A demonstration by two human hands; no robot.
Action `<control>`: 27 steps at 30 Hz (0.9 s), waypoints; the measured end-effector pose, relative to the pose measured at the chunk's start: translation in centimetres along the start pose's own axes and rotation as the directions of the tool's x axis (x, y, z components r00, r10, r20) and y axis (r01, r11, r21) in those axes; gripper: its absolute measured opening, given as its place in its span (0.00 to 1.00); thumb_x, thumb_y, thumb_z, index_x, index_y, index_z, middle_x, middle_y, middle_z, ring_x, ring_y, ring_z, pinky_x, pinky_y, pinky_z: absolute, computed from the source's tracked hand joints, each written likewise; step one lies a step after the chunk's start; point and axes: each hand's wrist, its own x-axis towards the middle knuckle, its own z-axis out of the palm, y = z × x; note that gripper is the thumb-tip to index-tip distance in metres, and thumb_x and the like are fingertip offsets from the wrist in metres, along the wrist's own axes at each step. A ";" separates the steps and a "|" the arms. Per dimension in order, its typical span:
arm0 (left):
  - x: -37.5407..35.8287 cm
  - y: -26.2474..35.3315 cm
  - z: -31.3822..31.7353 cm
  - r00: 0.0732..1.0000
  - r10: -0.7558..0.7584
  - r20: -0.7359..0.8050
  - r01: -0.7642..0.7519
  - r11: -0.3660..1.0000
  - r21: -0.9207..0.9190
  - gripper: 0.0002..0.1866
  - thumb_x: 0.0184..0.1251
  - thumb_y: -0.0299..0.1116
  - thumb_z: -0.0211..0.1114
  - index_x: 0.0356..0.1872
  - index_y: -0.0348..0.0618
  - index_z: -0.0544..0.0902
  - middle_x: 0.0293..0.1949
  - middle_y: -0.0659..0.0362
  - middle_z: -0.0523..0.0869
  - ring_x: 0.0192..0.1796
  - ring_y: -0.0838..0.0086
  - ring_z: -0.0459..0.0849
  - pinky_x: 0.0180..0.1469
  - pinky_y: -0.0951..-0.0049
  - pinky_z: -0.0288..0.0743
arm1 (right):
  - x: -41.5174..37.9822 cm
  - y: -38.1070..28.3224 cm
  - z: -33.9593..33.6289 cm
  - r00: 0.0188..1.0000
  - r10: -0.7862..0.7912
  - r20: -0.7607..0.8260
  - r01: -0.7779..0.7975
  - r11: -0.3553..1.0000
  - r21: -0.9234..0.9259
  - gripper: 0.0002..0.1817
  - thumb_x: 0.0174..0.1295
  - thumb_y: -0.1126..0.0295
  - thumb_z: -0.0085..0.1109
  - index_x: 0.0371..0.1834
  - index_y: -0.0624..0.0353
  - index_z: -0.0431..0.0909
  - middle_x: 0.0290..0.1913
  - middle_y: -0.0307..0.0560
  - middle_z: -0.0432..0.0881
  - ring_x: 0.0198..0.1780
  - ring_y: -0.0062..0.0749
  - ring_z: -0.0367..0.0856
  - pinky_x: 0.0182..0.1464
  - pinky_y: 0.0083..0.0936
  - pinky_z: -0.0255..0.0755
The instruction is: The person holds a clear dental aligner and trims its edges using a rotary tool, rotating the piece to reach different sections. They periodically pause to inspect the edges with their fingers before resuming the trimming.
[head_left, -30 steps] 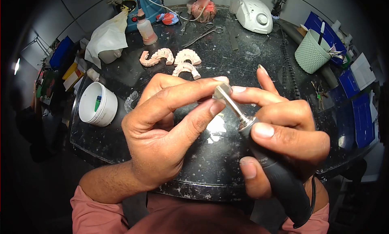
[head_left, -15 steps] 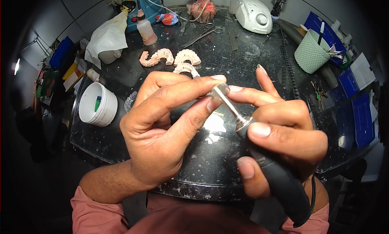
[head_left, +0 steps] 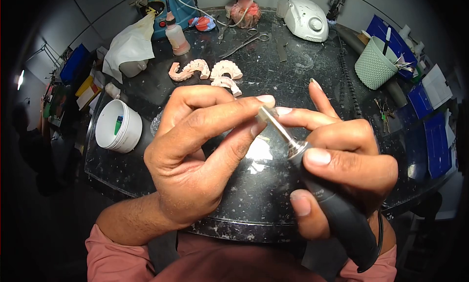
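Observation:
My right hand (head_left: 342, 160) is wrapped round a black rotary handpiece (head_left: 342, 218). Its slim metal shank (head_left: 283, 134) points up and left toward my left fingertips. My left hand (head_left: 195, 155), thumb and index finger pinched, holds a small see-through piece (head_left: 264, 117) against the end of the shank. Fingers cover most of that piece, so its full shape is hidden. The right index fingertip lies close beside the pinch. Just beyond my left hand are plaster dental models (head_left: 226, 68) on the black table (head_left: 254, 199).
A white tub (head_left: 132, 130) stands left. Behind are a bottle of pinkish liquid (head_left: 177, 39), scissors-like forceps (head_left: 244, 43) and a white control box (head_left: 305, 20). At right are a woven basket (head_left: 373, 64) and small burs (head_left: 384, 113). A clear arch-shaped piece (head_left: 305, 62) lies farther back.
The handpiece and my right hand have shifted slightly right. My left fingers have tilted a little, turning the small see-through piece at the shank's tip.

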 end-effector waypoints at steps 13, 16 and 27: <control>0.1 -0.2 -0.5 0.987 0.160 -0.028 -0.154 0.978 0.137 0.18 0.57 0.17 0.69 0.50 0.38 0.83 0.49 0.53 0.77 0.52 0.71 0.76 0.59 0.72 0.70 | 0.0 -0.6 0.1 0.998 0.049 -0.028 -0.047 0.997 0.054 0.21 0.61 0.58 0.63 0.49 0.52 0.65 0.36 0.47 0.70 0.48 0.59 0.83 0.67 0.76 0.51; 0.3 0.0 -0.8 0.983 0.178 0.047 -0.184 0.962 0.202 0.18 0.57 0.17 0.69 0.51 0.37 0.83 0.49 0.52 0.77 0.54 0.70 0.76 0.59 0.72 0.70 | -0.3 -0.2 0.1 0.999 -0.006 -0.045 0.010 0.996 0.084 0.21 0.61 0.58 0.63 0.50 0.52 0.65 0.36 0.48 0.70 0.48 0.58 0.83 0.67 0.75 0.51; 0.2 0.0 -0.7 0.993 0.119 0.022 -0.121 0.973 0.198 0.20 0.55 0.13 0.69 0.50 0.38 0.84 0.44 0.55 0.76 0.47 0.75 0.75 0.49 0.79 0.73 | -0.2 -0.3 0.3 0.999 -0.001 -0.041 0.003 0.998 0.067 0.21 0.61 0.57 0.63 0.49 0.51 0.65 0.37 0.48 0.71 0.49 0.59 0.83 0.67 0.74 0.51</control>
